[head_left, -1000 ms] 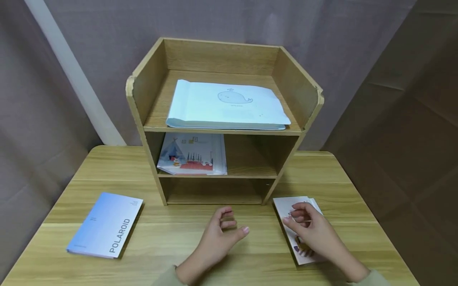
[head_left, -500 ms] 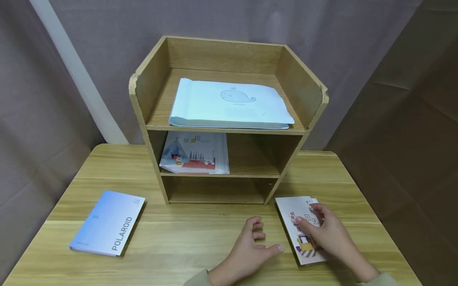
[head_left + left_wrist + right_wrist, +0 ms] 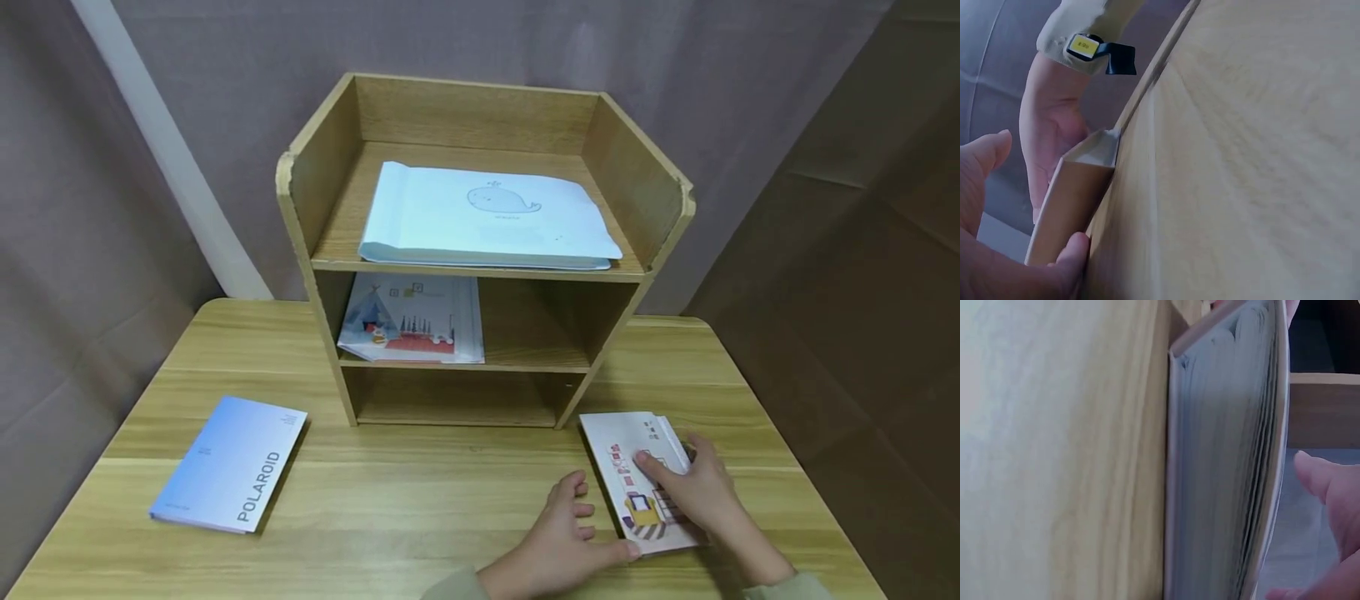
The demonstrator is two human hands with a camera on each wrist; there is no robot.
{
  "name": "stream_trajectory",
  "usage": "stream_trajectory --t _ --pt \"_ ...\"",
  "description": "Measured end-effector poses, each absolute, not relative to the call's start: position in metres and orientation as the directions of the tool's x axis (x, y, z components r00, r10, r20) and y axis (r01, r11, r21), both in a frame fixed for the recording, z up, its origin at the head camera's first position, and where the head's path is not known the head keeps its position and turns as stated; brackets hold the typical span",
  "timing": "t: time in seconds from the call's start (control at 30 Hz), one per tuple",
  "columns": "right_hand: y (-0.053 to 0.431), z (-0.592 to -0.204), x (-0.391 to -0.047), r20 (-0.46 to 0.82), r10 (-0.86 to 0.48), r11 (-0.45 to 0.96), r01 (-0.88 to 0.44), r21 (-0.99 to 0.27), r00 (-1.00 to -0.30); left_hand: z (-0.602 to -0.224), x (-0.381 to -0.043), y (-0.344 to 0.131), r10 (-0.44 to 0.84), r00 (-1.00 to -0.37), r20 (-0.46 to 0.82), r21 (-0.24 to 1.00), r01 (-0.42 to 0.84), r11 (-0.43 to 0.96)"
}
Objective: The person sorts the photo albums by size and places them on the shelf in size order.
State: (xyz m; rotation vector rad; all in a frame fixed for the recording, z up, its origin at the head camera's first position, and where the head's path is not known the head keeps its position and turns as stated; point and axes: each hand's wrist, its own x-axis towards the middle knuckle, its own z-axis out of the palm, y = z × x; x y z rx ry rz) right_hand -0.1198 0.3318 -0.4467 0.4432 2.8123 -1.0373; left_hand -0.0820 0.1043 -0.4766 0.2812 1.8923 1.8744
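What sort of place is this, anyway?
Likely a tabletop set up in a curtained-off corner: a wood-grain table, a wooden shelf unit with books on it, and grey fabric hanging behind. Whether it's a home or a studio, I can't tell.

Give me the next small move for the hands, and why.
Probably close the right hand on the book: in the right wrist view that hand's thumb stands clear of it, so no grip shows, while the left hand has its thumb at the book's near left corner.
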Motion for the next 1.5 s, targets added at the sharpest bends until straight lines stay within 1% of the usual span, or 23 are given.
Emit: stream_trajectory --t 0.17,0.37,0.53,0.6,0.87,1.03,1.13,1.3,1.4,1.5 --pt "0.336 -0.448 -0.122 -0.230 0.237 0.748 0.329 -0.577 -0.944 -0.481 -0.090 0.111 0.478 -0.861 -0.172 0.980 -0.198 -0.003" --pt "0.337 -0.450 -0.122 -0.323 0.208 0.661 0.376 -0.650 -0.923 -0.484 -0.094 0.115 0.484 -0.858 -0.170 0.969 -0.235 -0.076" --pt "0.339 -0.449 -0.125 -0.334 0.214 0.662 0.388 -0.641 -0.918 -0.484 -0.094 0.116 0.479 -0.862 -0.165 0.970 -0.230 -0.078" --pt "0.341 -0.448 -0.126 -0.330 0.222 0.684 0.388 -0.618 -0.917 -0.485 -0.095 0.116 0.477 -0.865 -0.156 0.973 -0.218 -0.077" --pt "0.349 -0.453 -0.123 -0.339 0.266 0.635 0.428 -0.643 -0.903 -0.487 -0.094 0.113 0.483 -0.859 -0.170 0.974 -0.220 -0.048" --pt "0.354 -0.452 -0.125 -0.339 0.257 0.633 0.422 -0.649 -0.905 -0.485 -0.095 0.115 0.486 -0.857 -0.169 0.972 -0.226 -0.060" --pt "0.353 -0.452 -0.125 -0.349 0.241 0.597 0.422 -0.682 -0.906 -0.484 -0.095 0.115 0.480 -0.861 -0.169 0.972 -0.225 -0.061" --pt "0.353 -0.456 -0.123 -0.389 0.206 0.487 0.439 -0.755 -0.898 -0.485 -0.093 0.117 0.465 -0.869 -0.168 0.974 -0.218 -0.057" --pt "0.351 -0.456 -0.123 -0.415 0.193 0.427 0.457 -0.780 -0.889 -0.485 -0.094 0.115 0.451 -0.874 -0.182 0.972 -0.228 -0.050" --pt "0.351 -0.452 -0.118 -0.409 0.195 0.370 0.453 -0.811 -0.891 -0.483 -0.095 0.115 0.456 -0.866 -0.206 0.968 -0.248 -0.033"
